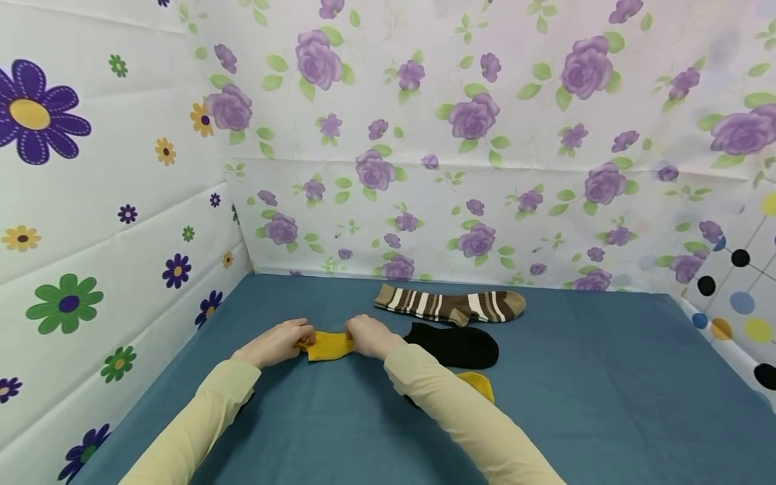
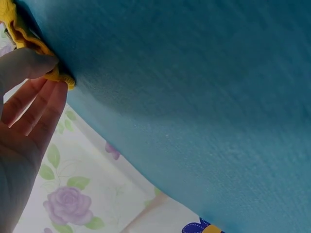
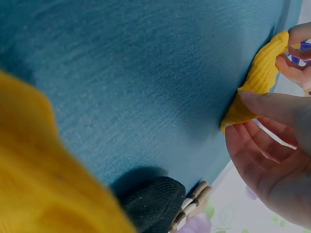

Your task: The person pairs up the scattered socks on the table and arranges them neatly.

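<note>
A yellow ribbed sock [image 1: 330,346] stretches between my two hands over the left part of the table. My left hand [image 1: 280,342] pinches its left end; in the left wrist view, the thumb [image 2: 34,63] presses the bunched yellow fabric against the fingers. At the other end my right hand [image 1: 372,335] grips the sock between thumb and fingers, as the right wrist view shows on the yellow knit [image 3: 260,73]. A black sock [image 1: 457,347] lies just right of my right hand. Under my right forearm a second yellow sock [image 1: 477,384] is partly hidden.
A brown, white and tan striped sock [image 1: 448,304] lies behind the black one. Blue cloth [image 1: 606,377] covers the table. Flower-printed sheets [image 1: 424,135] stand at the back and left, and a dotted sheet [image 1: 736,303] at the right. Something dark [image 1: 411,401] peeks out below my right forearm.
</note>
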Demonstrator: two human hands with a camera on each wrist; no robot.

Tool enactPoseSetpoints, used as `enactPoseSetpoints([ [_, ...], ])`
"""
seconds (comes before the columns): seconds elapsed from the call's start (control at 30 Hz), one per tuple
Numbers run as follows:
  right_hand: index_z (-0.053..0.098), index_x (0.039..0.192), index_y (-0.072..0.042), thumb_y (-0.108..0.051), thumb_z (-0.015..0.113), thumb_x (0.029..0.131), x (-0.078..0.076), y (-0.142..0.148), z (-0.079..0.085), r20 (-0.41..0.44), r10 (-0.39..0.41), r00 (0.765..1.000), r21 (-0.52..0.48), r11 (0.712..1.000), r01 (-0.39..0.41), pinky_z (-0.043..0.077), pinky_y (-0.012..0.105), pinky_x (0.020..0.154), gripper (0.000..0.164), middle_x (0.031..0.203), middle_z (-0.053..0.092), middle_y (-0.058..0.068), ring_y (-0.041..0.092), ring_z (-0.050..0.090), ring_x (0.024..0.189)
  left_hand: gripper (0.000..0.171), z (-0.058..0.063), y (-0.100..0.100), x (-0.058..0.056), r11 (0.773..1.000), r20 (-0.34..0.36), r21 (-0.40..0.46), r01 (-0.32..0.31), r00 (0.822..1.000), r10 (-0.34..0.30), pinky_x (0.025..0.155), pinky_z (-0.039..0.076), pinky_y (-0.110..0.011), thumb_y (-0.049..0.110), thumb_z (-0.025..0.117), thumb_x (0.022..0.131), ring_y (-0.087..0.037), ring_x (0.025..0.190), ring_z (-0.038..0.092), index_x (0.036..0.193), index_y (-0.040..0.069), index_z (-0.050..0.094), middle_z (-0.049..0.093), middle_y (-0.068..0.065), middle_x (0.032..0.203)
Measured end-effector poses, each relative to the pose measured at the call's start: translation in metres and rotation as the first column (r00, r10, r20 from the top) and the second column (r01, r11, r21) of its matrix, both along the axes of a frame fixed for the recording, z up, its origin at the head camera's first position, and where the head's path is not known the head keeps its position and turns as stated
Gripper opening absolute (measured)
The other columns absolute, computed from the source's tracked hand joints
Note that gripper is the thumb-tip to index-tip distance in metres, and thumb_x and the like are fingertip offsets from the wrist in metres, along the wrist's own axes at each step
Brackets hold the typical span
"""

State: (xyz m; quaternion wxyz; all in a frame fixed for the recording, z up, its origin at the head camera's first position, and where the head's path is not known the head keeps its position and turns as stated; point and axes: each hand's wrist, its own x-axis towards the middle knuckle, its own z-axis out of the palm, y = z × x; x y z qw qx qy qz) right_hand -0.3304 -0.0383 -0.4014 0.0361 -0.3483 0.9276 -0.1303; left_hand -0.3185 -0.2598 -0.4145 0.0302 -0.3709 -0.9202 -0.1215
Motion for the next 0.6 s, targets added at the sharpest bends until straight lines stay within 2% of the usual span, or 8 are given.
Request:
enactPoseSetpoints([
  [0.2, 0.070, 0.096, -0.007, 0.002, 0.061, 0.084, -0.002, 0.001, -0.001, -0.001, -0.020, 1.000, 0.012, 1.000, 0.020, 0.046, 0.022, 0.063, 0.017, 0.089, 0.063, 0.004, 0.013, 0.058, 0.073, 0.031, 0.001, 0.002, 0.001, 1.000, -0.051, -0.009, -0.014, 0.999, 0.013, 0.064, 0.043, -0.029, -0.014, 0.063, 0.072, -0.012, 0.070, 0.045, 0.087, 0.013, 0.059, 0.050, 0.002, 0.083],
  [0.33, 0.070, 0.098, -0.006, 0.003, 0.062, 0.084, -0.001, 0.006, -0.001, 0.037, -0.020, 0.999, -0.022, 1.000, 0.021, 0.046, 0.022, 0.063, 0.019, 0.092, 0.064, 0.004, 0.014, 0.059, 0.077, 0.031, 0.002, 0.004, 0.002, 1.000, -0.084, 0.013, -0.022, 0.996, 0.023, 0.065, 0.044, -0.029, -0.013, 0.060, 0.073, -0.012, 0.072, 0.048, 0.089, 0.012, 0.061, 0.052, 0.001, 0.086],
  [0.47, 0.070, 0.097, -0.004, 0.004, 0.061, 0.084, 0.000, 0.013, 0.003, 0.101, -0.019, 0.995, -0.105, 0.994, 0.030, 0.047, 0.022, 0.063, 0.018, 0.092, 0.064, 0.005, 0.015, 0.060, 0.077, 0.029, 0.004, 0.007, 0.002, 0.997, -0.074, 0.069, -0.022, 0.997, 0.027, 0.067, 0.045, -0.030, -0.014, 0.059, 0.074, -0.014, 0.076, 0.051, 0.090, 0.010, 0.061, 0.053, 0.000, 0.087],
  [0.6, 0.070, 0.095, -0.004, 0.003, 0.060, 0.084, -0.003, 0.020, 0.008, 0.116, -0.019, 0.993, -0.145, 0.989, 0.036, 0.047, 0.022, 0.061, 0.016, 0.090, 0.064, 0.005, 0.013, 0.060, 0.073, 0.028, 0.007, 0.010, 0.000, 0.992, -0.055, 0.117, -0.049, 0.997, 0.056, 0.069, 0.046, -0.029, -0.013, 0.059, 0.075, -0.015, 0.079, 0.054, 0.090, 0.011, 0.061, 0.053, 0.001, 0.088],
])
